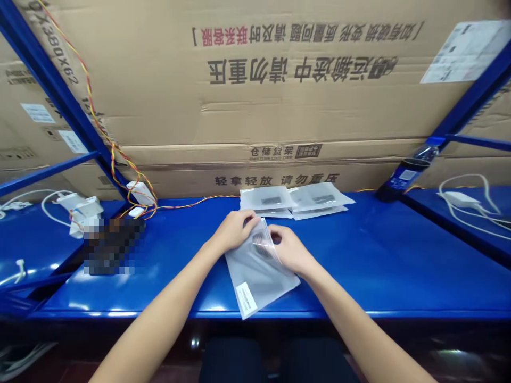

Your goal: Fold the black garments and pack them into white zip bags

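A frosted plastic zip bag [263, 282] with a white barcode label at its lower corner lies tilted over the front of the blue shelf. My left hand [235, 230] grips its upper left edge, thumb and fingers closed on the plastic. On the other side, my right hand [289, 249] is closed at the bag's upper right edge, its fingers curled and partly hidden. Something dark and striped shows through the bag between my hands; I cannot make out what it is. Just beyond them lie several similar frosted bags [267, 196] in two overlapping stacks, each top bag with a dark patch.
Cardboard panels [255, 117] stand behind the blue shelf [391, 266]. A bottle with a blue cap [429, 151] leans by the right post, next to a dark cup-like container. Left are white adapters [80, 207], red-yellow wires [114, 154] and a blurred-out dark object [114, 247].
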{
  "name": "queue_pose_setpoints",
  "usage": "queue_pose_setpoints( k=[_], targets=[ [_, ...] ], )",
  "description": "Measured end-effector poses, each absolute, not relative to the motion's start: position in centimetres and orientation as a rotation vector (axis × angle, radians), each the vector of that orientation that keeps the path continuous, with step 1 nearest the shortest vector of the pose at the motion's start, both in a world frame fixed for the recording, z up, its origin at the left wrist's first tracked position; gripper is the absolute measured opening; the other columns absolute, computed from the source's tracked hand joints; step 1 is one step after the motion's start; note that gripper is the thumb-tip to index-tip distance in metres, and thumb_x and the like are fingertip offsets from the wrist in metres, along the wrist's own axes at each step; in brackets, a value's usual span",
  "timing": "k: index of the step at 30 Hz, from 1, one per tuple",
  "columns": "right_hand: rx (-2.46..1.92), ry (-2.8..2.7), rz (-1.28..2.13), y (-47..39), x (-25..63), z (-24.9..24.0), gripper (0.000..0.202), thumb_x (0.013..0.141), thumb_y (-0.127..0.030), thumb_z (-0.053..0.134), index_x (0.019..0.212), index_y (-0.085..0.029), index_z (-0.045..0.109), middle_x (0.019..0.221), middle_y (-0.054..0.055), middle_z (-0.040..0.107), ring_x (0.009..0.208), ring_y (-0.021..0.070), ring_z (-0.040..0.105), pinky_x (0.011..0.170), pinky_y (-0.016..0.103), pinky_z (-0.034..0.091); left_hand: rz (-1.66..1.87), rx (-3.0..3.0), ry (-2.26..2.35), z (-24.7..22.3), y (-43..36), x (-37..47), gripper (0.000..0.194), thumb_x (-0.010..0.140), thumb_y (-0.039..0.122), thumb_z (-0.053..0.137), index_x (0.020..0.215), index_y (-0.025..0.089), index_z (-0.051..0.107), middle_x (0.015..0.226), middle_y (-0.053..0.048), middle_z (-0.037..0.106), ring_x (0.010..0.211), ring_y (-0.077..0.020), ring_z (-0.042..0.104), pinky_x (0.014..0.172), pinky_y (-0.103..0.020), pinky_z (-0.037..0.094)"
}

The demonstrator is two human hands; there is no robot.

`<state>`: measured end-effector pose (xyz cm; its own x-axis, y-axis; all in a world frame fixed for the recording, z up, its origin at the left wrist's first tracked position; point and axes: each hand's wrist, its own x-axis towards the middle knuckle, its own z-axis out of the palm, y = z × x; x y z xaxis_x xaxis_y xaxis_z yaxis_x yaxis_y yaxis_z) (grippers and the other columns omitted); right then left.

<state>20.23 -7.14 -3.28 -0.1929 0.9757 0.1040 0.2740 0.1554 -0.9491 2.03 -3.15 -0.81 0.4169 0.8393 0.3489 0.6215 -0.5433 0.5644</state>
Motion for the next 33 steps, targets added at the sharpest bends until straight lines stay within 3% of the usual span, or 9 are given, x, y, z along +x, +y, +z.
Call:
queue_pose_setpoints(
  k=[4,8,11,13,15,18,21,26,33],
  targets=[
    [-1.305,-1.278,0.915,-8.8,21.8,-4.3,0.047,0.088,-0.066,0.057,0.109,-0.024,0.057,0.097,0.008,0.07,0.083,0.0251,0.07,0.069,0.035,0.058,0.829,2.376,1.357,-0.1,-3.2,0.8,0.032,0.106,0.039,0.046,0.09,0.022,0.068,0.072,-0.001,0.068,0.068,-0.0208,0.062,0.065,-0.028,0.039],
    [-1.352,-0.974,0.797,-12.0,23.9,-5.3,0.067,0.084,-0.057,0.073,0.138,-0.028,0.045,0.109,0.01,0.072,0.092,0.0288,0.075,0.072,0.04,0.062,0.779,2.427,1.465,0.5,-3.4,-2.2,0.03,0.106,0.04,0.048,0.094,0.023,0.07,0.077,-0.001,0.071,0.072,-0.0214,0.065,0.066,-0.028,0.039],
    [-1.527,-1.259,0.617,-14.0,25.0,-6.6,0.047,0.088,-0.056,0.069,0.124,-0.027,0.06,0.097,0.009,0.072,0.092,0.033,0.072,0.076,0.047,0.059,0.715,2.458,1.572,0.3,-3.4,-5.3,0.027,0.103,0.04,0.052,0.091,0.024,0.071,0.079,-0.002,0.073,0.076,-0.0228,0.067,0.068,-0.028,0.041],
    [-1.648,-1.488,0.285,-14.8,25.4,-7.2,0.038,0.093,-0.057,0.061,0.113,-0.025,0.068,0.104,0.014,0.071,0.102,0.0397,0.067,0.08,0.056,0.055,0.675,2.47,1.644,-0.2,-3.2,-7.1,0.026,0.102,0.039,0.053,0.089,0.025,0.071,0.079,-0.002,0.074,0.076,-0.0237,0.068,0.068,-0.028,0.043],
    [-1.657,-1.599,-0.027,-15.1,25.4,-7.3,0.039,0.098,-0.055,0.055,0.115,-0.023,0.069,0.12,0.019,0.069,0.115,0.044,0.06,0.084,0.06,0.051,0.649,2.484,1.695,-0.7,-3.0,-8.2,0.025,0.101,0.039,0.054,0.09,0.025,0.071,0.08,-0.003,0.075,0.076,-0.0246,0.069,0.068,-0.029,0.045],
    [-1.484,-1.728,-0.175,-15.3,25.0,-6.6,0.045,0.099,-0.055,0.06,0.131,-0.023,0.065,0.132,0.019,0.066,0.123,0.0408,0.058,0.092,0.056,0.05,0.675,2.527,1.721,-0.9,-3.0,-8.2,0.023,0.101,0.036,0.053,0.094,0.023,0.071,0.092,-0.006,0.078,0.086,-0.0259,0.071,0.076,-0.032,0.051],
    [-1.349,-1.949,-0.195,-15.1,24.2,-6.0,0.053,0.094,-0.055,0.068,0.135,-0.021,0.064,0.127,0.019,0.069,0.119,0.0393,0.061,0.092,0.053,0.051,0.787,2.58,1.704,-0.2,-4.1,-6.3,0.022,0.102,0.03,0.051,0.101,0.02,0.07,0.105,-0.01,0.077,0.101,-0.0289,0.069,0.091,-0.039,0.053],
    [-1.29,-1.959,-0.071,-14.4,22.9,-6.0,0.021,0.101,-0.027,0.058,0.111,-0.02,0.075,0.103,0.013,0.074,0.098,0.0308,0.067,0.086,0.047,0.052,0.979,2.638,1.565,0.1,-9.3,-0.7,0.018,0.105,0.029,0.053,0.107,0.021,0.069,0.106,-0.008,0.076,0.101,-0.0261,0.069,0.097,-0.042,0.054],
    [-1.297,-1.016,0.44,-13.8,24.7,-5.3,0.03,0.094,-0.049,0.068,0.098,-0.02,0.073,0.096,0.009,0.075,0.087,0.0251,0.072,0.081,0.039,0.059,1.514,2.199,1.553,-2.5,-14.3,7.0,0.012,0.103,0.019,0.057,0.101,0.023,0.069,0.097,-0.004,0.075,0.092,-0.0216,0.071,0.084,-0.035,0.057]
  ],
)
